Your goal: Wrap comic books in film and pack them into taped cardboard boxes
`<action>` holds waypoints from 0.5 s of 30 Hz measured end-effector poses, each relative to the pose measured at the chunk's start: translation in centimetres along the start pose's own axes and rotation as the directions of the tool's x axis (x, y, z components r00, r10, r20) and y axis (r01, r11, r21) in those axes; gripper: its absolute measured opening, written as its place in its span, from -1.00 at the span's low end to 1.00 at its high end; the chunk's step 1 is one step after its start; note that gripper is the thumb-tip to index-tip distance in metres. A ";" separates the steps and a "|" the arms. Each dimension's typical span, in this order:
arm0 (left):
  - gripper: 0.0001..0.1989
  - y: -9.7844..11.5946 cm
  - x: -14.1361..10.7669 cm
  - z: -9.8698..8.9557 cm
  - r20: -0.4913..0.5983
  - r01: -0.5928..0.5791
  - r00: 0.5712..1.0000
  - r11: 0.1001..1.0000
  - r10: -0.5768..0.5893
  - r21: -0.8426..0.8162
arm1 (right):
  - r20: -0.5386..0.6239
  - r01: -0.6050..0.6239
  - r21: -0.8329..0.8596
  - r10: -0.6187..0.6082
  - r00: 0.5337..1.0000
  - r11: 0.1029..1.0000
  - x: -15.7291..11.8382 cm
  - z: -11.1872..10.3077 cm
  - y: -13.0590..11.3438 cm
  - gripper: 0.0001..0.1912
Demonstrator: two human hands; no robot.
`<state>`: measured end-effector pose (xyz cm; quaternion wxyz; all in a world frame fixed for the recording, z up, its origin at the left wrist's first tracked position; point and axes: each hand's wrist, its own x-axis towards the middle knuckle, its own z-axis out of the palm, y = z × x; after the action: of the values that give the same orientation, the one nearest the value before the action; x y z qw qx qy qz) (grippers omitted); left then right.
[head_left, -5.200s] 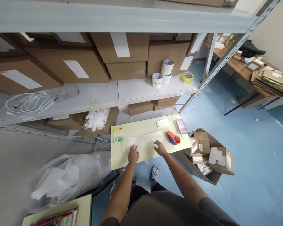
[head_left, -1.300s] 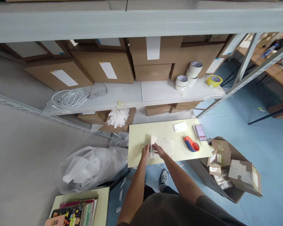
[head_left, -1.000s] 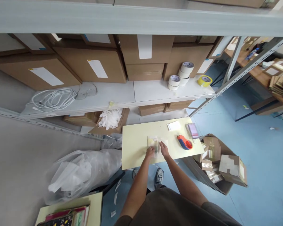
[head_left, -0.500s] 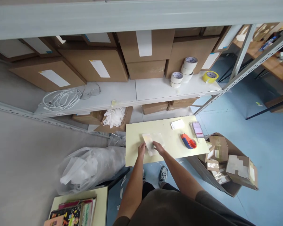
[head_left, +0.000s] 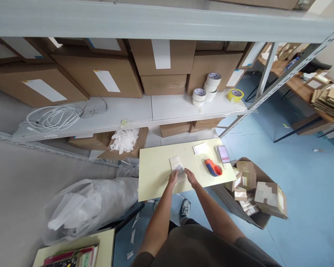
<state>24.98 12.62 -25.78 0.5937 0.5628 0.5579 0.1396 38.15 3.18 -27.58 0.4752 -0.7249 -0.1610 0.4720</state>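
Observation:
A flat pale packet in clear plastic wrap (head_left: 176, 163) lies on the cream tabletop (head_left: 154, 167) in front of me. My left hand (head_left: 173, 178) is closed on its lower left edge, the fingers partly hidden. Along the packet's right edge is my right hand (head_left: 190, 177), its fingers stretched forward and touching or nearly touching the plastic. What lies inside the wrap is too small to make out. To the right of my hands rests a red and blue tape dispenser (head_left: 213, 168).
White cards (head_left: 200, 148) and a blurred-out phone-like item (head_left: 222, 153) lie at the table's back right. Shelving behind holds cartons (head_left: 97, 76), tape rolls (head_left: 198, 96) and a coiled white cable (head_left: 54, 118). A bin of boxes (head_left: 263, 220) stands right; a plastic sack (head_left: 91, 204) left.
The loose clear plastic that spread to the packet's right is now drawn in against it. My right hand has come closer to the packet's edge. The camera view has turned slightly right.

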 end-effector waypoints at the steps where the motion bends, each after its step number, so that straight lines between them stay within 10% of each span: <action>1: -0.61 -0.4 -0.1 -0.4 -0.011 0.011 1.000 1.000 -0.011 -0.008 | 0.022 -0.014 -0.006 0.014 1.000 1.000 0.2 0.2 -0.1 -0.27; 9: -0.48 -3.4 -0.6 -5.4 -0.030 0.077 0.996 0.989 -0.081 -0.128 | 0.095 -0.023 -0.051 0.028 0.995 0.998 0.4 5.1 -1.0 -0.34; 15: -0.39 -5.8 1.7 -13.2 -0.090 0.024 0.995 0.980 -0.042 -0.196 | 0.183 -0.006 -0.121 0.029 0.983 0.993 1.5 14.3 -2.9 -0.43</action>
<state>12.06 18.82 -28.04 0.6213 0.4855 0.5780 0.2101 27.57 13.34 -27.41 0.4097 -0.7067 -0.2259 0.5308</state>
